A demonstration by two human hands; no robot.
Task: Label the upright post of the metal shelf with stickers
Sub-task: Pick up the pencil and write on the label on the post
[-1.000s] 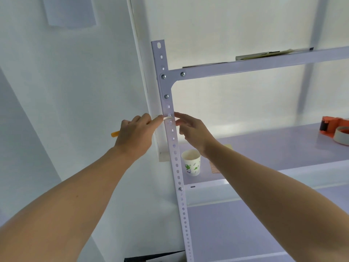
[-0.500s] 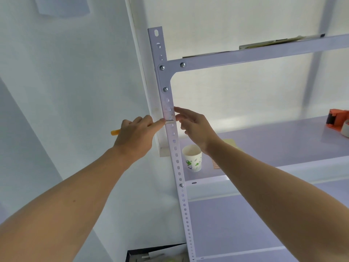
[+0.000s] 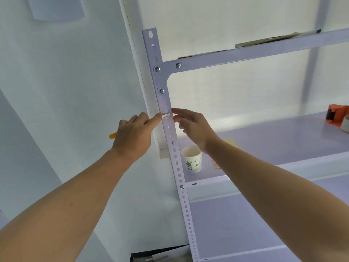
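Upright post [image 3: 174,148]: perforated metal, front left of shelf unit. Sticker [image 3: 167,115]: small, pale, across post face below the bracket bolts. Left hand [image 3: 133,137]: fingers curled round an orange pen [image 3: 113,135], fingertip on sticker's left edge. Right hand [image 3: 192,125]: fingers loosely spread, touching sticker's right edge. Step, judged: pressing sticker down. Next: smooth both ends flat around the post.

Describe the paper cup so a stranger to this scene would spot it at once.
Find the white perforated upright post at the front left of the metal shelf. Just right of it, on the middle shelf board, below the right hand, stands the paper cup. It is the only upright white cup with green leaf prints; the orange tape dispenser sits far right.
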